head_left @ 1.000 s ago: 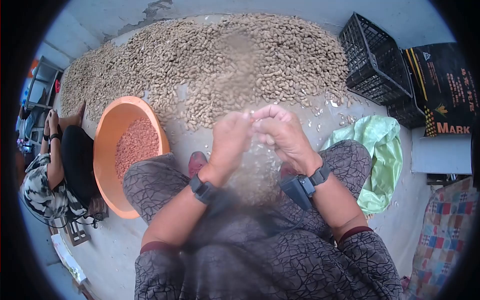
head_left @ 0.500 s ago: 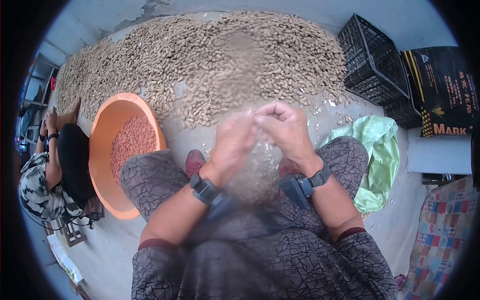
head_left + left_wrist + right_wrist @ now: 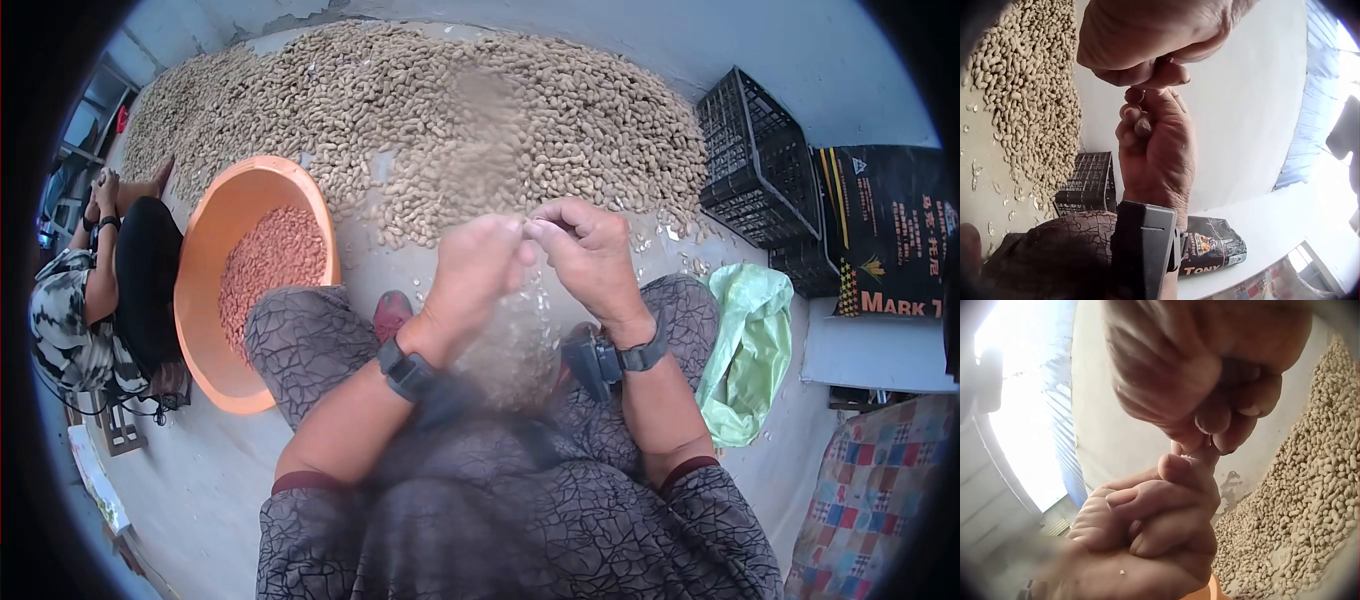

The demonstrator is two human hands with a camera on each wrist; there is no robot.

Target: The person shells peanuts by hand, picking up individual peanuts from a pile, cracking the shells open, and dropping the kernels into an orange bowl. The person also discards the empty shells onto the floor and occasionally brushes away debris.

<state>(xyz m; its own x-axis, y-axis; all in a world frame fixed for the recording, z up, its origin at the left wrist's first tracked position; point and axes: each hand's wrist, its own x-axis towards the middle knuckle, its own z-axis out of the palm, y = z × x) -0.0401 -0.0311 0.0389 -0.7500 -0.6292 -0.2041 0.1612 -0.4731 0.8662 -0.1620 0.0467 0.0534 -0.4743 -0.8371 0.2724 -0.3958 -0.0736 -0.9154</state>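
Note:
In the head view, the left hand and right hand meet at their fingertips above the lap. Its fingers curled, the right hand holds a peanut in the left wrist view. Curled fingers of the left hand enclose a small reddish kernel, partly hidden, in the right wrist view. Thumbs and fingertips of both hands pinch something tiny between them, mostly covered. Below the hands lies a blurred heap of shells. An orange basin with reddish kernels stands to the left.
Unshelled peanuts spread along the wall. On the right are black crates, a black printed bag and a green sack. Another person sits at far left, beyond the basin.
The head view has shifted a little. Both hands have stayed together, their fingers changing position slightly, and the right thumb now presses closer to the left fingertips.

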